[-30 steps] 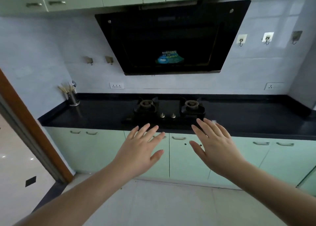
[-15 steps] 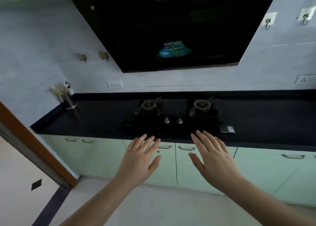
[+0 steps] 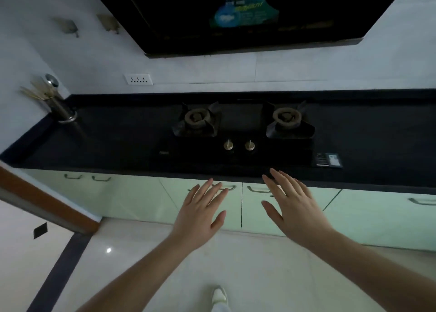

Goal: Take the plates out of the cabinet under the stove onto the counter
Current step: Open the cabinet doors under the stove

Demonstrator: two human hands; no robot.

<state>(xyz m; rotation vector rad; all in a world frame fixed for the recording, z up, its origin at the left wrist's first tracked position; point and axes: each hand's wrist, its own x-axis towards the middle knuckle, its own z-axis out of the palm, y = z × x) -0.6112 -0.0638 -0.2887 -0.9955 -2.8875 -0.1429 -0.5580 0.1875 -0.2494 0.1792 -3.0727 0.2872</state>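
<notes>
fingers (image 3: 207,193) spread before shut cabinet (image 3: 257,208) doors.

You're seeing a dim kitchen — black counter (image 3: 118,134) swallows detail, floor (image 3: 108,250) shows one glare spot, edges bow and soften.

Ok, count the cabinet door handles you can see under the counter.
5: two at far left, one behind the left hand's fingers, one by the right hand, one at right edge. More may lie outside the frame.

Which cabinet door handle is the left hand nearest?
The left hand is nearest the handle on the door left of the centre seam under the stove; its fingertips overlap it. The other handles lie further off.
</notes>
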